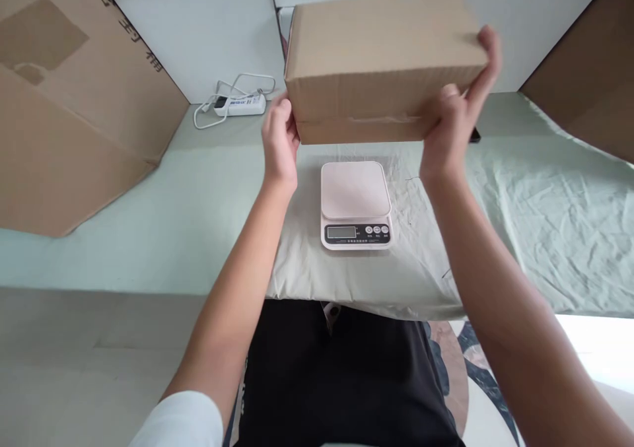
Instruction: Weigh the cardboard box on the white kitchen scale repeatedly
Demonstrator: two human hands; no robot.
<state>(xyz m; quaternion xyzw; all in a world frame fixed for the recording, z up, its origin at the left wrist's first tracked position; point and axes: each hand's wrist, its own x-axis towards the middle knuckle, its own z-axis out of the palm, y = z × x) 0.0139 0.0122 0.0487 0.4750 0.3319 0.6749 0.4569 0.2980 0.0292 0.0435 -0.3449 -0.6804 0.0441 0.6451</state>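
Observation:
I hold a closed brown cardboard box [376, 57] in the air with both hands, above and a little behind a small white kitchen scale [354, 203]. My left hand [280, 144] grips the box's lower left corner. My right hand [458, 113] clasps its right end, fingers wrapped over the edge. The scale lies flat on a pale cloth [520, 196], its display and buttons facing me, nothing on its plate.
A large flattened cardboard sheet [74, 97] leans at the left. Another cardboard piece [589, 84] stands at the right. A white power strip [240, 103] with its cable lies at the back by the white wall. A small dark object [474, 135] peeks out behind my right hand.

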